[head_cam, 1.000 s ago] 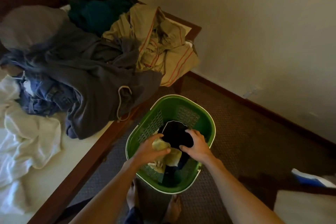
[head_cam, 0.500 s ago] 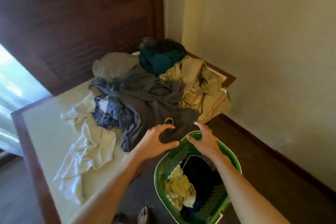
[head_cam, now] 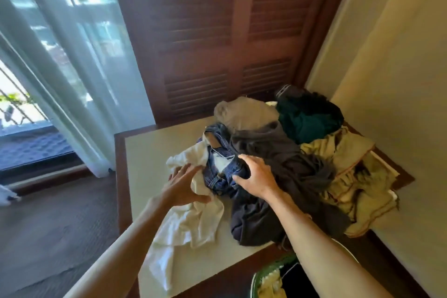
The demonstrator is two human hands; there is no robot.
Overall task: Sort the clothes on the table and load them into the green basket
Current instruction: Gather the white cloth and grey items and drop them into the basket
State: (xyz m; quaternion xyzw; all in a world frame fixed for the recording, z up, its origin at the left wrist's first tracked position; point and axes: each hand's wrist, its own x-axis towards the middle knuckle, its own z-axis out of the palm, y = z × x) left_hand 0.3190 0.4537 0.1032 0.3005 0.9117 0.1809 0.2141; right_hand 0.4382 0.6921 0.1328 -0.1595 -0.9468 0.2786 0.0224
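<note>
Clothes are heaped on the table by the wall: blue jeans, a dark grey garment, white cloth, teal and khaki stuff behind. Right hand hovers over the jeans, fingers spread wide, gripping nothing. Left hand rests on the white cloth, fingers loosely open. Green basket peeks in at the bottom edge, some clothes already inside.

No readable writing anywhere.
The pale patch on the jeans waistband is too blurred to make out any letters.
</note>
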